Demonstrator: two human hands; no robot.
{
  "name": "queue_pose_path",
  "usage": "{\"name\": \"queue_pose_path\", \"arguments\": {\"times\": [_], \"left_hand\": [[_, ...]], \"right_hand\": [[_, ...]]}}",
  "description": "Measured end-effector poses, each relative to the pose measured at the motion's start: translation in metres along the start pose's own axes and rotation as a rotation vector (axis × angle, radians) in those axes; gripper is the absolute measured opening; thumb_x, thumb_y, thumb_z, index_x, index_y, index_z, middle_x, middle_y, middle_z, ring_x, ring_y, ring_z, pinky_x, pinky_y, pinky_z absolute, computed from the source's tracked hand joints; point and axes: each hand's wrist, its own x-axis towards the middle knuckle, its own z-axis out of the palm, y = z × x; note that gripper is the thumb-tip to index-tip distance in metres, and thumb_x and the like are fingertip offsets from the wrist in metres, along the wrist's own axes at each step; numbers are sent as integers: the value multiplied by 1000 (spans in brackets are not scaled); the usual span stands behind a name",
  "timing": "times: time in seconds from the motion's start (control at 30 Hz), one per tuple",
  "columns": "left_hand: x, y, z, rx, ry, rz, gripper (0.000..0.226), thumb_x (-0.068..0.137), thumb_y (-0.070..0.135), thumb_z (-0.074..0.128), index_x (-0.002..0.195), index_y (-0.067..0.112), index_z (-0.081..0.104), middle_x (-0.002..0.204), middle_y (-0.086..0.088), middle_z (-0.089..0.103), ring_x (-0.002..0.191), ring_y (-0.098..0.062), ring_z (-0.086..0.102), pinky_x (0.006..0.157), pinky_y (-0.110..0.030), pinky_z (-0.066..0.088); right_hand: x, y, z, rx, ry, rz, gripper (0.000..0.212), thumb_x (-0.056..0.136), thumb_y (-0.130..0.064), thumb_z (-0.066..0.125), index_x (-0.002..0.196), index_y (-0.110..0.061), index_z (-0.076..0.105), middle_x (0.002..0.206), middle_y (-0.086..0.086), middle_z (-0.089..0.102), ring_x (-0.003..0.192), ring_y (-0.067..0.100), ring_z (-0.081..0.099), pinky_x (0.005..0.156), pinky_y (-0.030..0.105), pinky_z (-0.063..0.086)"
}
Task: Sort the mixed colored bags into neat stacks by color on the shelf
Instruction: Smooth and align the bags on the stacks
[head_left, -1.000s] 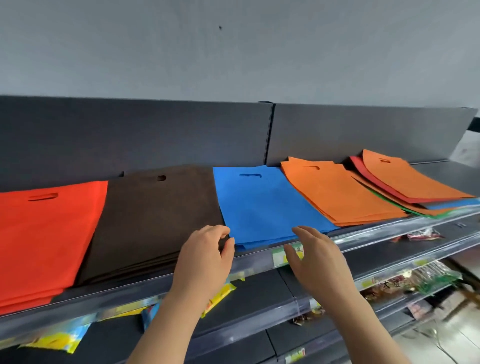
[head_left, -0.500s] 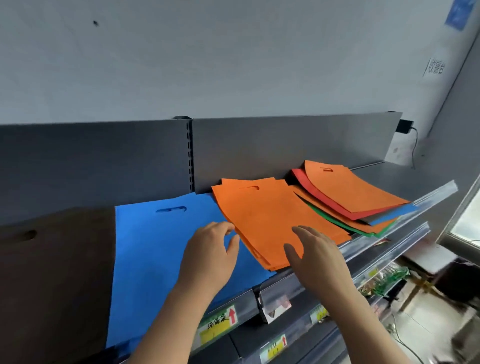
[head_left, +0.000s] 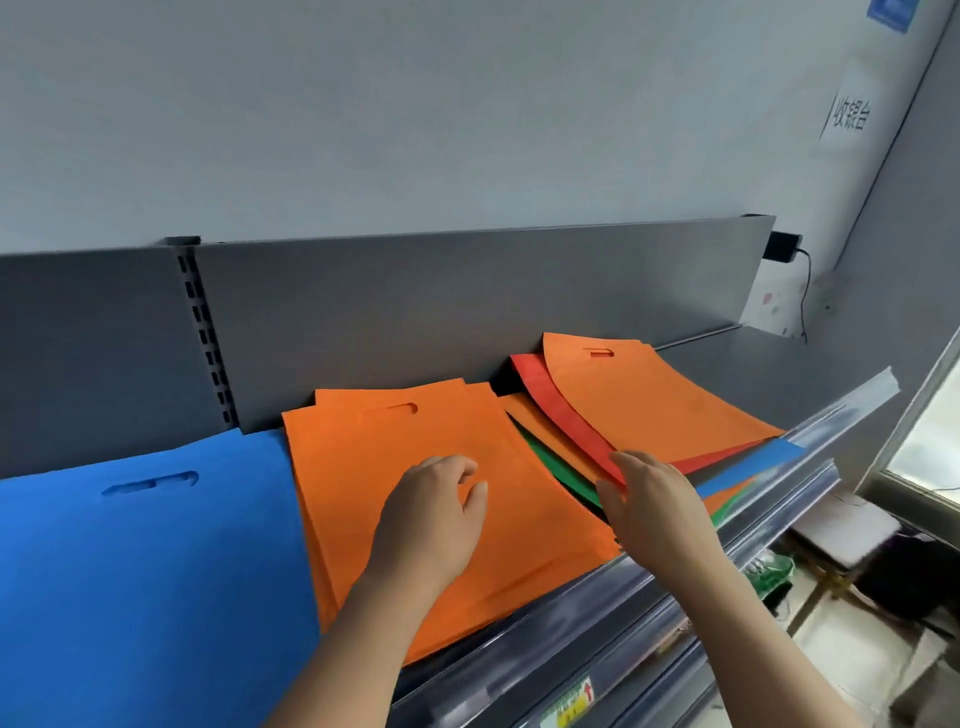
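So the whole thing comes down to where the mixed pile sits. It's on the shelf, just right of the tidy orange stack, fanned out with the bags' long sides running from the front lip back toward the rear panel, skewed a bit to the right.

The right hand is clearly the closer one. It's right at the pile's near-left corner, fingers fairly straight, grip open with nothing pinched. Its fingertips are at the edge of the red bag, which lies under the top orange bag, though I can't tell if they're actually touching it.

The left hand hovers over the orange stack, fingers loosely curled and holding nothing. From there it'd have to cross over to reach the pile.

My guess is the top orange one goes next. It only needs a short slide left, since its home stack is right beside it. The blue stack is farther left.
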Motion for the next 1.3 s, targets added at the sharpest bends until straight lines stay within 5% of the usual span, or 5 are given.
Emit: {"name": "queue_pose_path", "arguments": {"times": [0.43,0.63,0.77,0.9,1.3], "left_hand": [[82,88,130,-39,-104,-216,42,97,27,52,135,12,50,126,-5,61,112,-16,58,90,-28,49],[99,97,157,-48,-135,-356,27,95,28,55,116,12,55,72,14,44,85,-17,55,83,-31,48],[103,99,163,27,-129,-421,39,93,35,56,122,10,56,116,-2,57,111,-21,54,89,-27,42],[107,102,171,82,-158,-452,34,92,40,55,90,6,60,92,-2,56,94,-24,54,82,-34,47],[120,111,174,-156,26,-474,35,86,22,66,118,11,54,112,-5,61,89,-20,58,65,-27,45]], "right_hand": [[106,152,26,4,-200,-104,27,98,-24,36,96,-13,61,107,0,60,99,23,57,79,33,44],[97,160,20,160,-191,-285,27,95,-21,44,112,-18,65,116,-5,63,104,18,57,88,33,47],[102,170,16,283,-165,-303,24,94,-17,47,107,-12,67,106,-2,66,98,19,59,86,33,46],[118,196,15,167,-148,-180,25,95,-20,41,87,-8,61,90,1,61,89,25,56,75,32,39],[118,208,12,268,-176,-240,28,96,-16,44,113,-13,66,114,-2,65,103,16,58,87,25,44]]}}
